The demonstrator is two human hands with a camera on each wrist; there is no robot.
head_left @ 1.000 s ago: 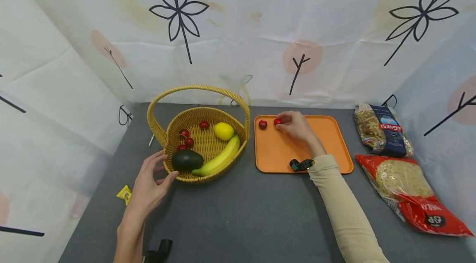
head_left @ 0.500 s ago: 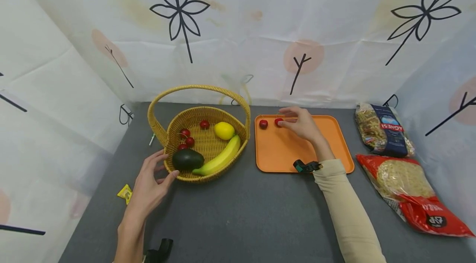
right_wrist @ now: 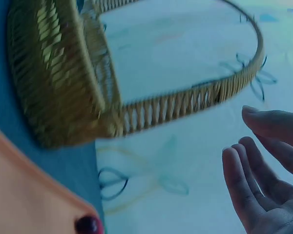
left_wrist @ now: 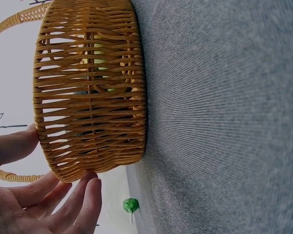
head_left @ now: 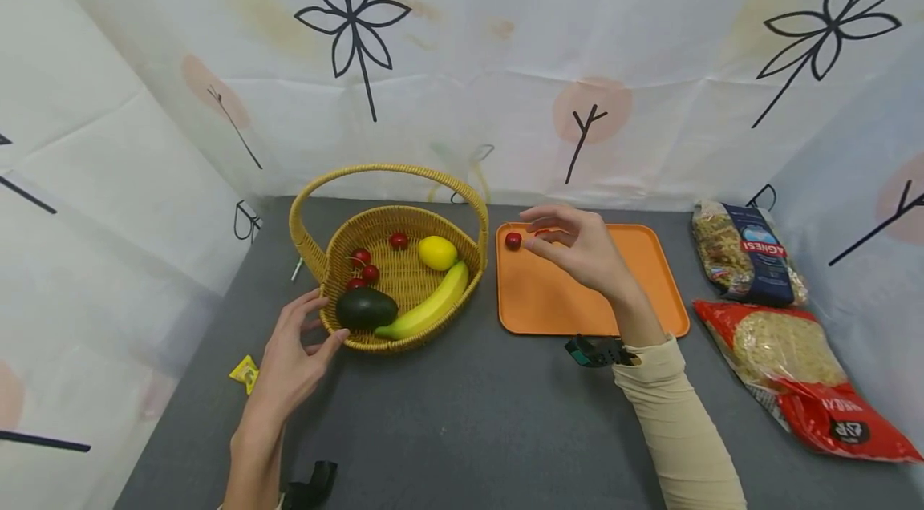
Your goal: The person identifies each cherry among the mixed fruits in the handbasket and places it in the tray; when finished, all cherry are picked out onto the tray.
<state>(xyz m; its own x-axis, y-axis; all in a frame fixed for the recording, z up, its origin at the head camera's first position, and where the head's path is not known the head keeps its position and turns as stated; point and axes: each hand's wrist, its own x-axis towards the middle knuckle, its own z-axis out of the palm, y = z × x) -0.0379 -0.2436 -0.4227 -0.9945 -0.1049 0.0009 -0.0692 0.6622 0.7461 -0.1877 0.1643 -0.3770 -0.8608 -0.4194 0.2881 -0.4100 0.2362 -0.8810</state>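
Note:
My left hand point(head_left: 289, 362) touches the left front of a wicker basket point(head_left: 393, 279), thumb at the rim and relaxed fingers against its outer wall point(left_wrist: 90, 97). Inside lie a dark green avocado point(head_left: 366, 309), a banana point(head_left: 426, 309), a lemon point(head_left: 437, 253) and several red cherries point(head_left: 399, 240). Over the orange tray point(head_left: 534, 297) my right hand point(head_left: 588, 253) hovers, fingers apart and nothing between them, as the right wrist view also shows. One cherry point(head_left: 513, 241) sits at the tray's far left corner, near my fingertips. A second cherry is mostly hidden behind the fingers.
Two bags stand right of the tray: a blue-labelled pasta bag point(head_left: 747, 253) and a red bag point(head_left: 801, 382). A small yellow packet point(head_left: 245, 374) lies left of my left arm. The basket's tall handle point(head_left: 390, 168) arches above it. Printed cloth hangs behind.
My right hand's fingers have come off the second cherry, which stays on the tray. The hand has risen and shifted slightly left toward the first cherry. My left hand keeps its place.

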